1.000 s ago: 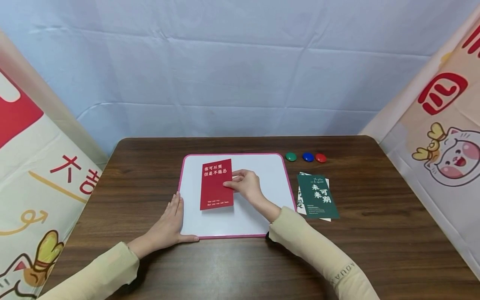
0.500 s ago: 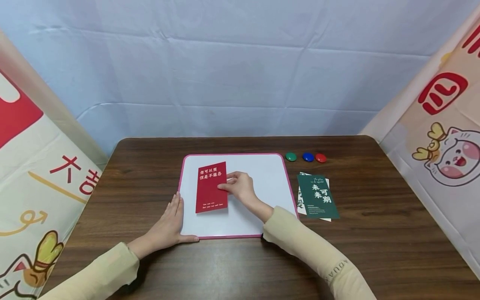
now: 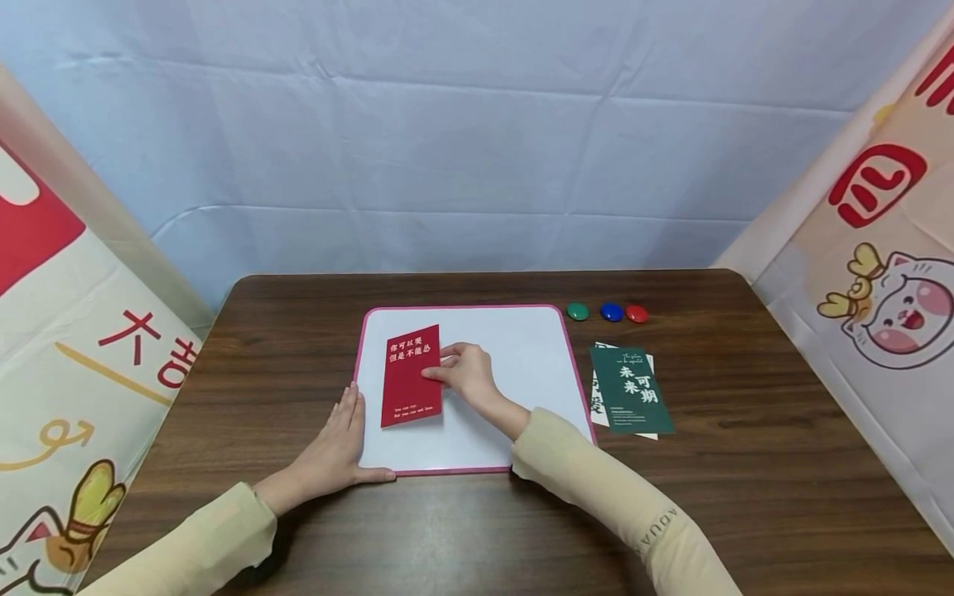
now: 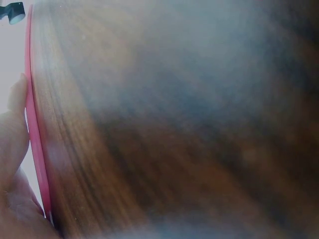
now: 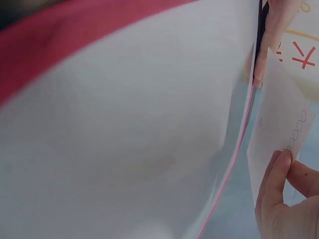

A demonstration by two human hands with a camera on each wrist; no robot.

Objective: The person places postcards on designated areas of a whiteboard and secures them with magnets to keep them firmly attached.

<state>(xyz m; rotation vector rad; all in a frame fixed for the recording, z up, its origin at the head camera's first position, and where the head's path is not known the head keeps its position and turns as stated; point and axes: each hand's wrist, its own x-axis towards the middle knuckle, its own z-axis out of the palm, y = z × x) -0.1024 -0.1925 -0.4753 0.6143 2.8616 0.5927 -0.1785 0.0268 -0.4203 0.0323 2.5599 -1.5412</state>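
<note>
A red card with white lettering is pinched at its right edge by my right hand. It tilts above the left half of a pink-framed whiteboard. The card's pale back, with a row of small circles, faces the right wrist camera, where thumb and fingers grip its edge. My left hand rests at the board's lower left corner, fingers straight along the left side and thumb along the front edge. In the left wrist view, part of that hand touches the pink rim.
Green, blue and red round magnets lie on the brown wooden table behind and right of the board. A green card overlaps white-edged cards beside the board. Printed cloths flank the table.
My right hand has carried the red card left and slightly toward me over the whiteboard. The left hand has stayed in place at the board's corner.
</note>
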